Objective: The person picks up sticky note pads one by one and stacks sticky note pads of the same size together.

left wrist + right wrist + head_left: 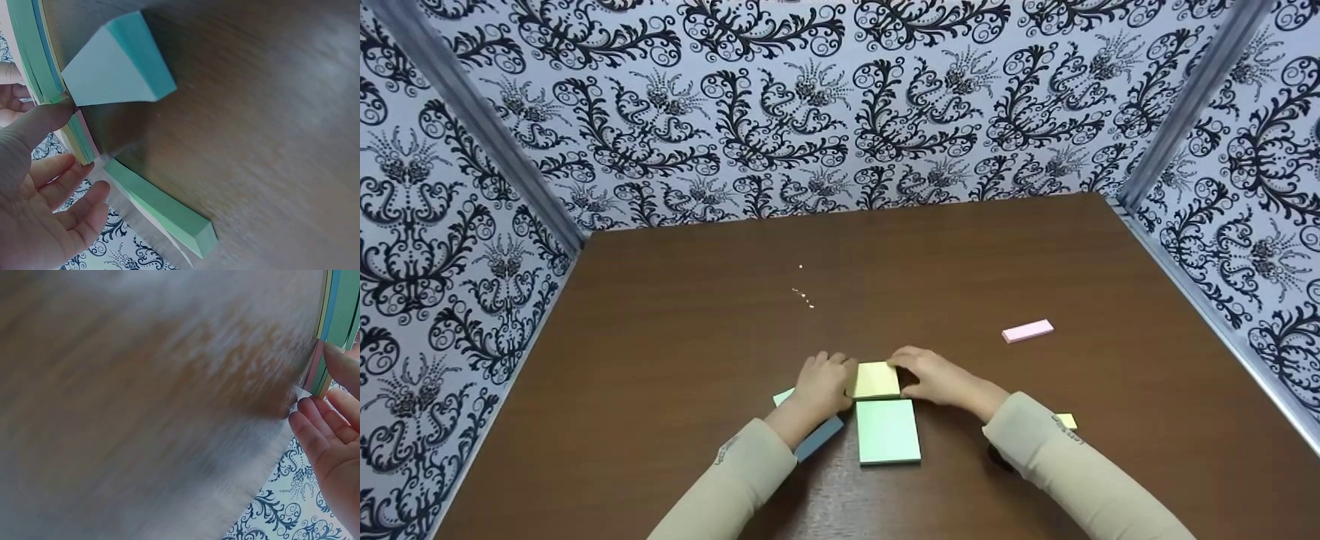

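A yellow-topped stack of sticky note pads (pixel 876 381) lies flat on the table between both hands. My left hand (pixel 823 384) holds its left side, thumb at the near corner and fingers further back. On the opposite side my right hand (pixel 941 379) grips it between thumb and fingertips. Layers of yellow, green and pink show along its edge (pixel 81 138) in the left wrist view. Nearer me, up against it, sits a larger green-topped stack of pads (pixel 888 433), with blue and yellow layers visible in the wrist views.
Beside my left forearm lie a blue pad (pixel 819 439) and a narrow green pad (pixel 163 208), partly hidden in the head view. A pink pad (pixel 1027 331) lies at the right. A small yellow pad (pixel 1066 421) peeks out behind my right sleeve. Patterned walls (pixel 825 112) enclose the table.
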The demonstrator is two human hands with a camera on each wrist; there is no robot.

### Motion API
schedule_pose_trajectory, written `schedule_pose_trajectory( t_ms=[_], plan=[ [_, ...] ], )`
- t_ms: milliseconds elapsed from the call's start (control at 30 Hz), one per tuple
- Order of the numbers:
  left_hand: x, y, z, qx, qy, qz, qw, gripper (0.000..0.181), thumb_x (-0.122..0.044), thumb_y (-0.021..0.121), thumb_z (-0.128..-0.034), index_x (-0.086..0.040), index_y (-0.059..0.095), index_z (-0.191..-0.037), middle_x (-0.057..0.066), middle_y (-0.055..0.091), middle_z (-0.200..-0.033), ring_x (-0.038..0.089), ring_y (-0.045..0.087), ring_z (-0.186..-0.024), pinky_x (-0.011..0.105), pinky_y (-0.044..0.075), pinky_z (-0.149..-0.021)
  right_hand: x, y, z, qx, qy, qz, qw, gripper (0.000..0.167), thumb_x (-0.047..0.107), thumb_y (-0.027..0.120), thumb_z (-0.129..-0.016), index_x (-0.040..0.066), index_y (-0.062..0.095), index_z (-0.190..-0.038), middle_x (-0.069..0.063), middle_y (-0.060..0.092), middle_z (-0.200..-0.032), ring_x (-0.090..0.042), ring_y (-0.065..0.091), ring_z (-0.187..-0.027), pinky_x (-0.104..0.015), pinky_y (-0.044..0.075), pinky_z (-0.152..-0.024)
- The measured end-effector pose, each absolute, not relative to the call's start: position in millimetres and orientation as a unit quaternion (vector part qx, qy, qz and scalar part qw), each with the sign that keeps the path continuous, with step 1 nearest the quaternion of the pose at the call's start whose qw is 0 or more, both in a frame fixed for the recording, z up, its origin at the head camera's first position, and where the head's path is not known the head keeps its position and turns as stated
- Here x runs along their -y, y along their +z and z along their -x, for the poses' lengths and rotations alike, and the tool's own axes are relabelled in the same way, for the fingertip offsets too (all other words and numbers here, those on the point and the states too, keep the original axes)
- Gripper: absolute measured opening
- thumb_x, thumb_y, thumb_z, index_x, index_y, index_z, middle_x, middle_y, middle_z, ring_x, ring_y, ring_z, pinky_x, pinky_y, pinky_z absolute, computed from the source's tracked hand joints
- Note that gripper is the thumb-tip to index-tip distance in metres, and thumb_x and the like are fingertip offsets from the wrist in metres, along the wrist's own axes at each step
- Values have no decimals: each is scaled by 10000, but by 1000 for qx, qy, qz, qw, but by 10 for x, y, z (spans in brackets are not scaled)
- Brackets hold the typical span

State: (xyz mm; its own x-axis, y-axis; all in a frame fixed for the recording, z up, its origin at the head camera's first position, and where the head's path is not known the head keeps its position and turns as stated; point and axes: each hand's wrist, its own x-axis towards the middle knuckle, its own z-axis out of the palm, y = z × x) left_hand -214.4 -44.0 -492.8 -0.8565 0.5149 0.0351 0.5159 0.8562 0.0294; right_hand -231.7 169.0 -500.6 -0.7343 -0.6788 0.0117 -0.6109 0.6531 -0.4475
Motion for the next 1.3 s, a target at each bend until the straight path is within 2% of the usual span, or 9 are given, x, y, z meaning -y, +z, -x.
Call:
schedule_pose_trajectory(
  t_ms=[400,600,800,1033,1167,1300],
  plan=[
    [449,-4919,2164,962,-32,271,16,424,-192,722,-697,-83,619,-1093,72,620,-1030,287,557,-868,428,459,-771,-1716,-4959,2345,-895,-221,371,114,447,110,662,-824,-34,528,-1226,-191,480,-1258,-328,481,-1145,-439,423,-907],
    [445,-4908,2190,961,-41,271,20,304,-183,737,-649,-89,630,-917,63,641,-951,284,564,-834,428,462,-754,-1711,-4920,2354,-892,-204,386,119,383,124,662,-823,-11,579,-1172,-205,467,-1283,-344,477,-1159,-442,412,-923],
    [447,-4908,2201,961,-45,273,15,309,-183,732,-648,-90,637,-927,67,656,-973,297,568,-856,445,455,-790,-1678,-4953,2342,-894,-182,400,91,343,121,672,-815,-8,598,-1124,-185,508,-1228,-312,517,-1103,-412,435,-895],
    [455,-4910,2204,960,-50,275,21,229,-175,720,-639,-103,612,-828,45,646,-877,282,555,-801,441,450,-762,-1645,-4960,2332,-902,-145,403,47,300,137,686,-791,27,624,-1063,-145,549,-1160,-287,549,-1040,-401,458,-852],
    [459,-4914,2204,960,-49,274,27,222,-183,717,-637,-107,611,-817,39,644,-858,278,550,-784,438,449,-745,-1623,-4947,2343,-906,-142,396,42,292,142,701,-768,33,624,-1027,-127,568,-1116,-281,551,-1019,-408,456,-845],
    [464,-4918,2210,961,-44,270,23,289,-216,737,-636,-107,637,-885,45,653,-897,278,553,-795,436,450,-750,-1604,-4937,2363,-910,-146,385,53,302,145,704,-760,27,608,-1021,-104,580,-1082,-264,549,-994,-404,450,-837]
  ],
)
